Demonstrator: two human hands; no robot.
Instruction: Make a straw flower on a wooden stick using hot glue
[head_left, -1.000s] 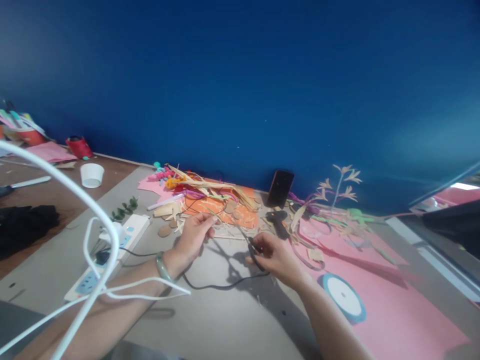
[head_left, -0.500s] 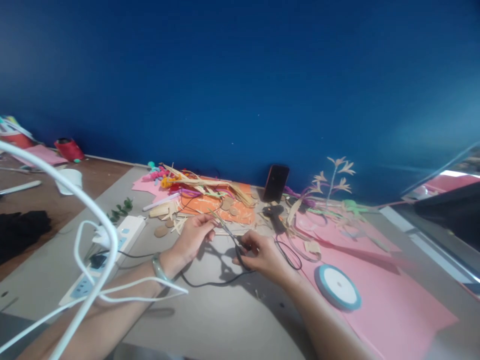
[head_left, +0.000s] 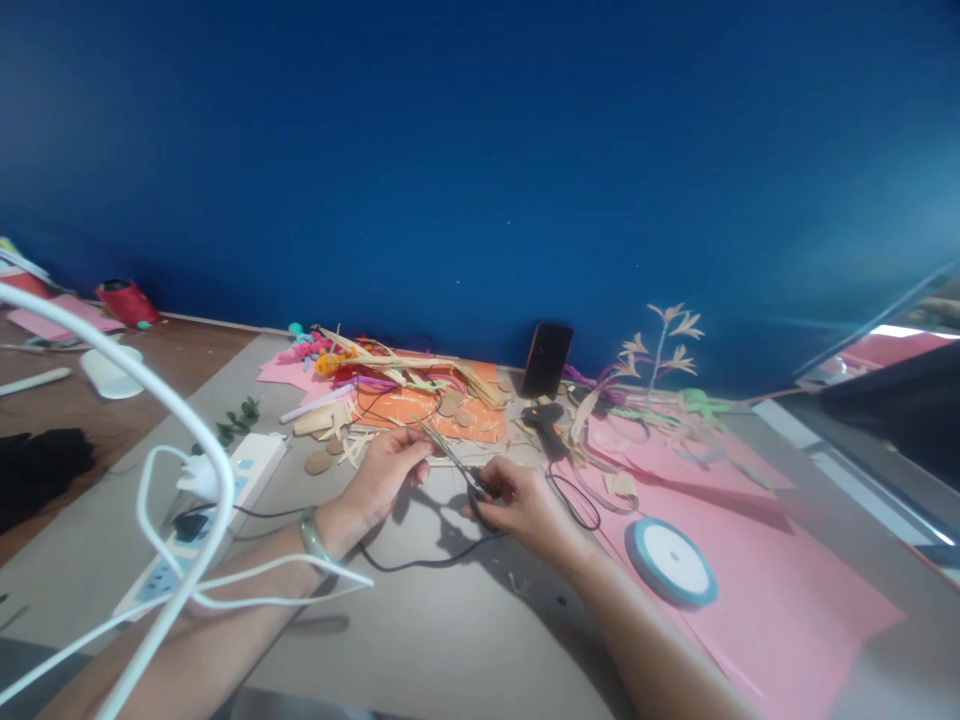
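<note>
My right hand (head_left: 517,505) is closed round the handles of a pair of scissors (head_left: 454,459), whose blades point up and left toward my left hand. Fingers and thumb of my left hand (head_left: 394,465) are pinched together beside the blades. A thin pale strip seems to be between them, too small to make out surely. Both hands hover over the grey table (head_left: 442,640), casting shadows on it. Behind them an orange sheet (head_left: 397,410) carries pale scraps, and a heap of straw-coloured strips (head_left: 405,365) lies across it.
A glue gun (head_left: 551,425) and an upright phone (head_left: 547,360) stand beyond my right hand. Pink sheets (head_left: 795,590) bear a ribbon roll (head_left: 673,562). At left lie a power strip (head_left: 259,465) and white cable (head_left: 214,450). A pale paper flower stem (head_left: 660,355) rises at the back right.
The whole view has shifted slightly, so things on the table sit a little further left and up. Both hands keep nearly the same pose, with the scissors in the right.
</note>
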